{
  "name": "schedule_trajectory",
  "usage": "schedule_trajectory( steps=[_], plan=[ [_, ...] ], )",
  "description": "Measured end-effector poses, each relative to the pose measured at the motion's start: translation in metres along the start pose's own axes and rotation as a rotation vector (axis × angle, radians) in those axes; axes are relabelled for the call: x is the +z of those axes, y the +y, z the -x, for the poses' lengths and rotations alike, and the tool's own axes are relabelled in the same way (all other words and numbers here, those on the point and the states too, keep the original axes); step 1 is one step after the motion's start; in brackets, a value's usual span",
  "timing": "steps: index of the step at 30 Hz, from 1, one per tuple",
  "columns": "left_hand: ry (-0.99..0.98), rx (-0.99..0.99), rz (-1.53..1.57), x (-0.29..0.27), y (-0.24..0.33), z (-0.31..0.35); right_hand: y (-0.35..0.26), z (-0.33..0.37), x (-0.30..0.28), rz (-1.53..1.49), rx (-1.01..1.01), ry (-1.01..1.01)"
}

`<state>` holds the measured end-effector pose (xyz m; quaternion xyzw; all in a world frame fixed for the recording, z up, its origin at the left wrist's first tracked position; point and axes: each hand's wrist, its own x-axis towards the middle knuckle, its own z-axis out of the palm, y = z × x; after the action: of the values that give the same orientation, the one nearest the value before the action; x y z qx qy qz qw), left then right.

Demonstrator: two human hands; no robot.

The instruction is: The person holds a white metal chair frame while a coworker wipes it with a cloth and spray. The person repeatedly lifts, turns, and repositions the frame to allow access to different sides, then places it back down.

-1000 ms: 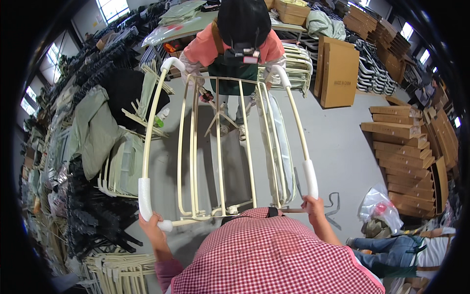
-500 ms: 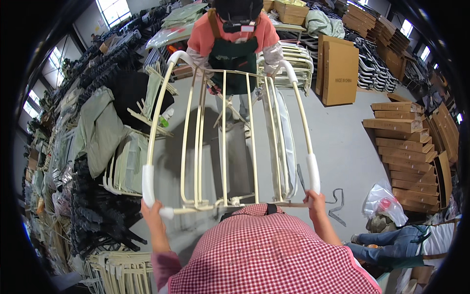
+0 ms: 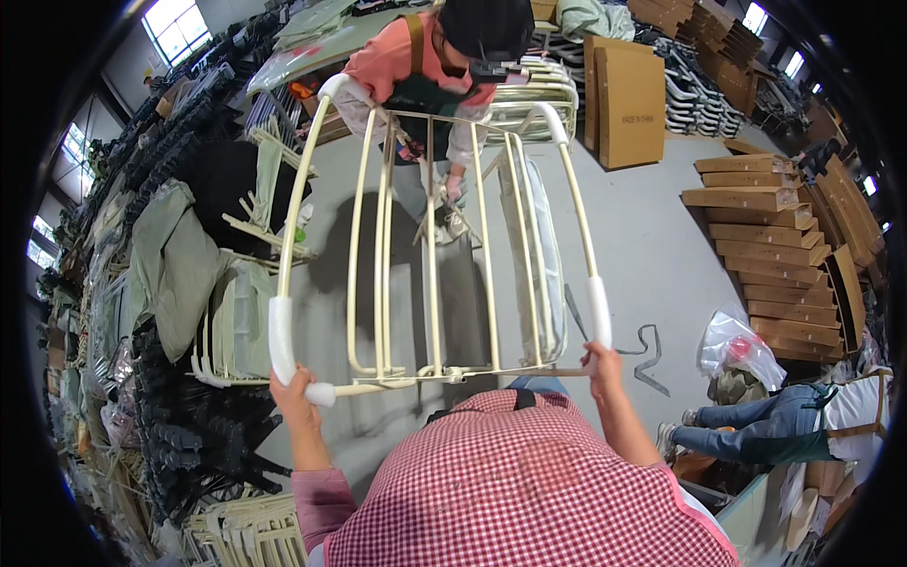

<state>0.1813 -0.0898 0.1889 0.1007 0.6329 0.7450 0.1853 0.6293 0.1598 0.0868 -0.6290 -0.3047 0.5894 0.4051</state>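
A cluttered warehouse floor (image 3: pixel 652 236) lay below. Both hands, left hand (image 3: pixel 295 397) at 8 o'clock, right hand (image 3: pixel 601 364) at 4, were clamped on a cream metal frame (image 3: pixel 430 236), which a co-worker (image 3: pixel 425 76) held at 12.

Metal frame (image 3: pixel 430 255) in the middle, co-worker (image 3: pixel 430 76) behind it, stacked frames (image 3: pixel 227 326) left, cardboard boxes (image 3: pixel 765 227) right

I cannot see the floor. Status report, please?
Left hand and right hand grip cream metal frame. Co-worker holds far end. Dark strap on floor nearby.

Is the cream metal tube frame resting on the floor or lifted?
Lifted: the cream metal tube frame is gripped by the left hand, right hand and a co-worker opposite.
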Motion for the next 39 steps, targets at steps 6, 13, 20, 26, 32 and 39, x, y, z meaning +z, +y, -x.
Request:
schedule_trajectory(
  steps=[6, 13, 20, 26, 32, 39],
  plan=[
    [0.024, 0.025, 0.064, -0.004, 0.013, 0.007, -0.022, 0.002, 0.018, 0.085, -0.047, -0.107],
    [-0.047, 0.166, 0.142, 0.020, 0.040, 0.014, -0.062, 0.011, 0.004, 0.057, -0.025, -0.244],
    [0.075, 0.022, 0.050, 0.012, 0.022, 0.005, -0.092, 0.035, 0.014, 0.042, -0.175, -0.325],
    [-0.012, -0.035, 0.027, 0.032, -0.004, -0.006, -0.142, 0.048, 0.017, 0.062, -0.335, -0.436],
    [-0.063, 0.044, 0.093, 0.059, 0.024, -0.010, -0.159, 0.049, 0.043, 0.073, -0.340, -0.436],
    [-0.178, 0.182, 0.124, 0.081, 0.080, 0.004, -0.157, 0.046, 0.063, 0.017, -0.340, -0.591]
  ],
)
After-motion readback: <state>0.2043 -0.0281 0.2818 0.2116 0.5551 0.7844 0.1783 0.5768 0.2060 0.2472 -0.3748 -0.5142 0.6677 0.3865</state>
